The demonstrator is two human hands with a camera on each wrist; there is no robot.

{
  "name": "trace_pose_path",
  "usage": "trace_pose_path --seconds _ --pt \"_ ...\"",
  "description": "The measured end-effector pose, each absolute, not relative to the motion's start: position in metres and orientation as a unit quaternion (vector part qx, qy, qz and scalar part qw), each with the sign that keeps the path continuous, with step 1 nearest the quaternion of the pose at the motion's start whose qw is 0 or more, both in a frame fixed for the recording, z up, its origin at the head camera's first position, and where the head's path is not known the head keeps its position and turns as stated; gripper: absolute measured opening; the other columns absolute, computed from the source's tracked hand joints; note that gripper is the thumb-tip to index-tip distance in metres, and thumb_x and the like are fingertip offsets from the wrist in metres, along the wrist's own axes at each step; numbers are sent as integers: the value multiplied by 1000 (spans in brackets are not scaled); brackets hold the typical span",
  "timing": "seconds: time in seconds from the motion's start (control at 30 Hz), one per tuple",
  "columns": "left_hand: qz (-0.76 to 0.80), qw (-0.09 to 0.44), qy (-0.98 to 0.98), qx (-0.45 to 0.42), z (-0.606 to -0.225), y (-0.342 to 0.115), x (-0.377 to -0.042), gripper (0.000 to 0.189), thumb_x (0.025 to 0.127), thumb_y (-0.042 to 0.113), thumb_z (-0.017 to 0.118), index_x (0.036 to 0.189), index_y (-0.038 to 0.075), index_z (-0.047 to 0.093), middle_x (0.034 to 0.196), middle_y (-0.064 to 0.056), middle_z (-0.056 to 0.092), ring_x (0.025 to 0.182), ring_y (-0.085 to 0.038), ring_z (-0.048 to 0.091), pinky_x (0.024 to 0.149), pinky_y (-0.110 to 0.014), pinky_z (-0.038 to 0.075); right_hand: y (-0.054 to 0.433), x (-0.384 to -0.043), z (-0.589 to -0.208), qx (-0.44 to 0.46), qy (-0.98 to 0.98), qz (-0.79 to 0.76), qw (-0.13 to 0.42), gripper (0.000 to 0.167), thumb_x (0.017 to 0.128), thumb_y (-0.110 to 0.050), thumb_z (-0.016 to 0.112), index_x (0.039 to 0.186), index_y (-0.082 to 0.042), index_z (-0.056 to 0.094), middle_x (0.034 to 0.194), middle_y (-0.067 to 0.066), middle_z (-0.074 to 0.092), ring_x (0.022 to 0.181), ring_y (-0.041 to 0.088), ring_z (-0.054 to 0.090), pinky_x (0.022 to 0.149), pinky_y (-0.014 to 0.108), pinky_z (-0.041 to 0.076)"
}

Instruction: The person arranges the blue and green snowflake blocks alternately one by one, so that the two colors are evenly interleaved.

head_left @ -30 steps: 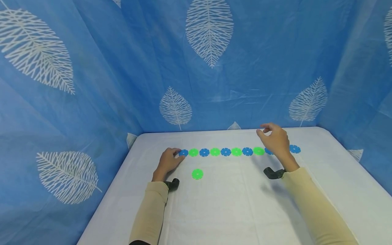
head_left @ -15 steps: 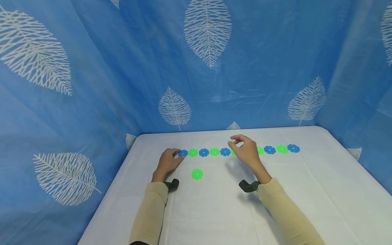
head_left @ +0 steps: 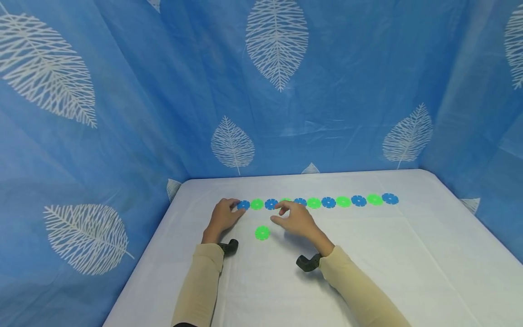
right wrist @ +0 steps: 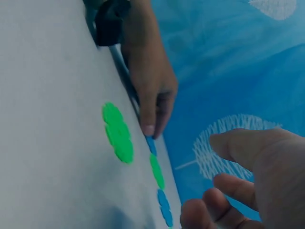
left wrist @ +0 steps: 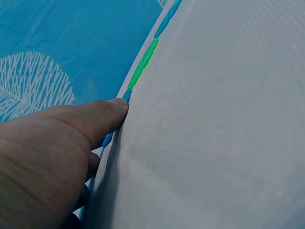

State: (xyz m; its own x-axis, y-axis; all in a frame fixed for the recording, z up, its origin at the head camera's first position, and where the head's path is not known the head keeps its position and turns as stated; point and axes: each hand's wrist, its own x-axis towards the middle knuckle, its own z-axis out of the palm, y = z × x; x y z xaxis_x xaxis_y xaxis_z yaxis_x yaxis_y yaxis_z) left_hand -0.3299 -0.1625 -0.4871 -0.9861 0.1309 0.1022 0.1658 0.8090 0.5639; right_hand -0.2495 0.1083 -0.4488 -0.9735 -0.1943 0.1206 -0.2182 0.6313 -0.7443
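A row of flat notched discs, blue and green by turns, runs across the far part of the white table [head_left: 367,254]. My left hand [head_left: 224,216] rests on the table with a fingertip touching the leftmost blue disc [head_left: 243,205]; in the left wrist view the fingertip [left wrist: 114,107] meets that disc's edge [left wrist: 126,95]. One loose green disc [head_left: 262,233] lies in front of the row, also the green disc [right wrist: 117,132] in the right wrist view. My right hand [head_left: 295,218] hovers just right of it, fingers loosely spread, holding nothing.
Blue cloth walls with white leaf prints [head_left: 278,41] enclose the table on three sides. The row's right end is a blue disc [head_left: 390,198]. Black wrist camera mounts [head_left: 308,263] sit under both wrists.
My right hand has swept left and nearer along the row, from its right end to beside the loose green disc. The left hand has stayed on the leftmost blue disc.
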Motion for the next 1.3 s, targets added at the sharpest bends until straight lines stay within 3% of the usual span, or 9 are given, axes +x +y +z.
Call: trace_pose_path --seconds 0.17,0.3,0.63,1.1,1.3 --pt "-300 28 -950 -78 -487 -163 -328 47 91 38 73 129 11 68 110 -11 65 104 -25 61 94 -45 52 92 -247 -458 145 -904 402 -25 44 87 -38 77 124 -17 70 105 3 69 72 13 58 63 31 48" --pt "-295 32 -951 -82 -486 -163 -328 46 91 38 73 128 11 69 109 -10 66 102 -25 61 93 -45 52 85 -247 -463 167 -908 383 -29 45 83 -39 80 122 -16 70 102 2 69 82 12 60 68 33 50" --pt "-297 33 -950 -84 -484 -163 -327 46 92 38 72 129 10 68 112 -11 66 107 -27 61 96 -47 51 76 -247 -468 170 -929 327 -30 51 75 -43 86 117 -18 73 101 0 70 87 13 62 70 34 51" --pt "-303 28 -949 -80 -486 -163 -329 47 92 38 72 129 10 68 113 -11 65 107 -28 61 97 -47 51 72 -247 -469 178 -939 293 -18 42 74 -43 86 109 -22 78 96 -3 69 86 11 61 69 32 51" --pt "-304 21 -949 -79 -485 -163 -330 47 92 38 72 129 10 68 116 -12 66 111 -28 60 99 -48 50 71 -249 -469 194 -939 284 -21 42 75 -42 85 108 -18 77 100 -2 69 92 14 63 76 35 54"
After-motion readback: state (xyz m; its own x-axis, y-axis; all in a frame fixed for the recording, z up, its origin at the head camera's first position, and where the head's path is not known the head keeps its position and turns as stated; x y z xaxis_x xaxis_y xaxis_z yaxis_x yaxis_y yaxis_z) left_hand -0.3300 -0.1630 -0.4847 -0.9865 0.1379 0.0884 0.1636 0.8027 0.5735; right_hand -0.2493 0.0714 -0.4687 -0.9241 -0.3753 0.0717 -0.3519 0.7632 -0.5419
